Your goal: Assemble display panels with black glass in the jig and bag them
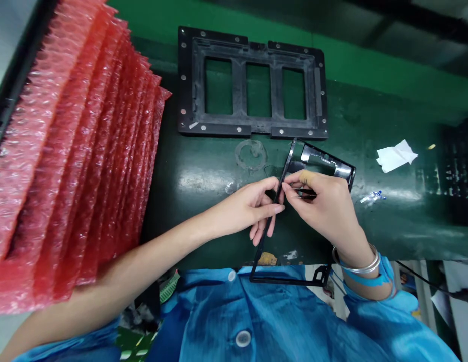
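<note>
A thin black rectangular frame (285,279) is tilted over the near edge of the green table, its upper end showing shiny metallic strips. My left hand (258,206) grips the frame's left long side, thumb and fingers around the bar. Close beside it, my right hand (324,201) pinches at the same bar with thumb and index finger. A slim dark item, perhaps a tool, shows under the right fingers; it is partly hidden. Just beyond the frame's top corner lies a thick black fixture (239,93) with three rectangular openings and round metal dots along its border.
Red bubble-wrap sheets (86,151) stand in a row at the left, beside my left forearm. On the green table (204,176), a torn white paper (396,156) and a small crumpled clear-and-blue scrap (373,197) lie to the right. A dark cable (426,282) hangs at the lower right.
</note>
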Demonstrator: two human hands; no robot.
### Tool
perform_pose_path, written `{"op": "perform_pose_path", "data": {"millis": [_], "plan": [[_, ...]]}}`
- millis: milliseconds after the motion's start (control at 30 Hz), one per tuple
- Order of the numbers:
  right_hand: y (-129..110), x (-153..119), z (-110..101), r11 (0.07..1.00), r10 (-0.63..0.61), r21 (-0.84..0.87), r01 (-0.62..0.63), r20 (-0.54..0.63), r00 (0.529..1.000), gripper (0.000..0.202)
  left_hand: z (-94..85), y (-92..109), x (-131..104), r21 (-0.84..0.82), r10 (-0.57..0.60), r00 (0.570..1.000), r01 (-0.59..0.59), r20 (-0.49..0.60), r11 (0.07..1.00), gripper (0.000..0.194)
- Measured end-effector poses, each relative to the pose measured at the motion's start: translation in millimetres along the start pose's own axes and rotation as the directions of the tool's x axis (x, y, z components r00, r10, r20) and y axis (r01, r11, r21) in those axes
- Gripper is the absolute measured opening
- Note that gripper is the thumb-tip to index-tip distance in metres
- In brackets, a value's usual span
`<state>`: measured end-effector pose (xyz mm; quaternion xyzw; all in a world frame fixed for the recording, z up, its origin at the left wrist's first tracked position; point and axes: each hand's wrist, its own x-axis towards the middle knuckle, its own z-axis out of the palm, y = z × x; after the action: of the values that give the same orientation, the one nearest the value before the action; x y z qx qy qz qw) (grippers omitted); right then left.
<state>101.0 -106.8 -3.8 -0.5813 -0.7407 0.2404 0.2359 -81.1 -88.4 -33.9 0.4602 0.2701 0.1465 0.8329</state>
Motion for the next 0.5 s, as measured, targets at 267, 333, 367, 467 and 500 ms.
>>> {"op": "perform_pose_path", "data": {"millis": [267,333,367,467,500], "plan": [[-7.8,-6.7,14.5,0.91,-0.19,-0.392,0.134,-0.108,0.976,0.023,-1.3,-2.7,2.1,0.024,0.022,1.0,-0.022,0.006,0.999,0.012],[-9.1,-7.0,15.9,0.899,-0.205,-0.413,0.147,-0.098,0.974,0.021,-1.7,-3.5,2.1,0.024,0.021,1.0,-0.021,0.009,0.999,0.015],[-8.8,-6.7,15.2,0.899,-0.208,-0.41,0.15,-0.101,0.973,0.02,-1.7,-3.6,1.9,0.025,0.017,1.0,-0.017,0.011,1.0,0.016],[-5.1,-4.6,7.7,0.908,-0.198,-0.402,0.115,-0.172,0.965,0.02,-1.2,-2.2,0.9,0.013,-0.001,1.0,0.001,0.018,1.0,0.018],[-3.2,-3.9,4.0,0.911,-0.185,-0.404,0.088,-0.208,0.961,0.021,-0.9,-1.2,0.5,0.008,-0.01,1.0,0.01,0.02,1.0,0.018]]}}
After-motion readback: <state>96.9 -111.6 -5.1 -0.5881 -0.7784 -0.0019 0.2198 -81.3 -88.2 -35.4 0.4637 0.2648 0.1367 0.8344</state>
